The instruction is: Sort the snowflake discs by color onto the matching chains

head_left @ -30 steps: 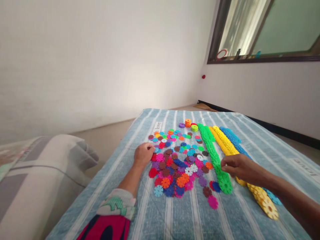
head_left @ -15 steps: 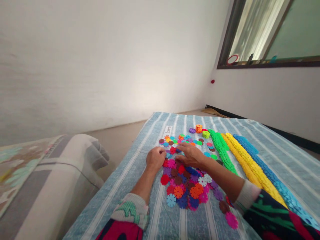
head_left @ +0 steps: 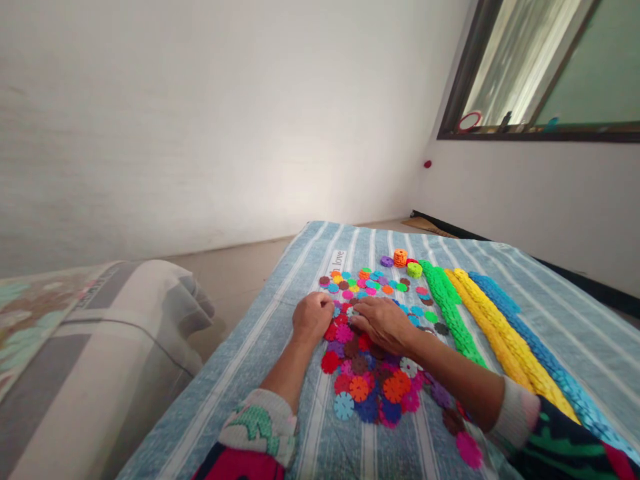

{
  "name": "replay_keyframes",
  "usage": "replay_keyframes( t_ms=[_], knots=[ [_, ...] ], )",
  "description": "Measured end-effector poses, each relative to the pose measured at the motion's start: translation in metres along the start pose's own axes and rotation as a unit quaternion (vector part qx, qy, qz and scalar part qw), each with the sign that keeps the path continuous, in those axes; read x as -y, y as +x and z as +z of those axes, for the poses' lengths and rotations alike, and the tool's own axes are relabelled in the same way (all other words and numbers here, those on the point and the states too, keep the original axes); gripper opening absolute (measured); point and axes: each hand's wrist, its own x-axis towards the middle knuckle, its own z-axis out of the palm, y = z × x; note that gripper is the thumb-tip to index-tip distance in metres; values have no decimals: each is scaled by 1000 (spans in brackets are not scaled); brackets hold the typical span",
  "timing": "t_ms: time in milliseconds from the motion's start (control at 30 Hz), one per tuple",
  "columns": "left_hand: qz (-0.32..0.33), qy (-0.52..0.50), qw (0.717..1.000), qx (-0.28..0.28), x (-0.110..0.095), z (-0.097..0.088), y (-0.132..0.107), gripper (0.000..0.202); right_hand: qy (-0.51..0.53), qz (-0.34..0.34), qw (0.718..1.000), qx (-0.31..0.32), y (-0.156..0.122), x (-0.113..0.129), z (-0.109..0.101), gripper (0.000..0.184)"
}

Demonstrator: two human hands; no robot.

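Note:
A scatter of small colourful snowflake discs (head_left: 373, 387) lies on a blue striped blanket (head_left: 310, 440). My left hand (head_left: 312, 319) rests curled in a loose fist at the left edge of the pile; what its fingers hold, if anything, is hidden. Right beside it my right hand (head_left: 381, 324) lies palm down on the discs, its fingers pressed together over a piece I cannot make out. To the right run three long rows of joined discs: green (head_left: 450, 313), yellow (head_left: 495, 340) and blue (head_left: 540, 360).
Short stacks of discs in orange (head_left: 399, 257), green (head_left: 413, 269) and purple (head_left: 386, 261) stand at the far end of the pile. A folded grey quilt (head_left: 100, 360) lies to the left. Bare floor (head_left: 235, 267), a white wall and a window sill (head_left: 540, 133) are beyond.
My right hand left the green row and crossed over to the middle of the pile, beside my left hand, then drew slightly nearer. My left hand has stayed in place.

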Motion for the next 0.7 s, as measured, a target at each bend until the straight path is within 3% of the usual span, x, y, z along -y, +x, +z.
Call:
replay_keyframes(
  t_ms=[233,500,700],
  knots=[
    [-14,8,1000,3,-1,0,1,17,-55,80,995,0,31,-26,6,35],
    [-21,8,1000,3,-3,1,0,18,-117,158,980,18,10,-27,4,46],
    [-20,0,1000,4,-1,3,1,18,-100,166,981,-10,36,-26,4,39]
  ],
)
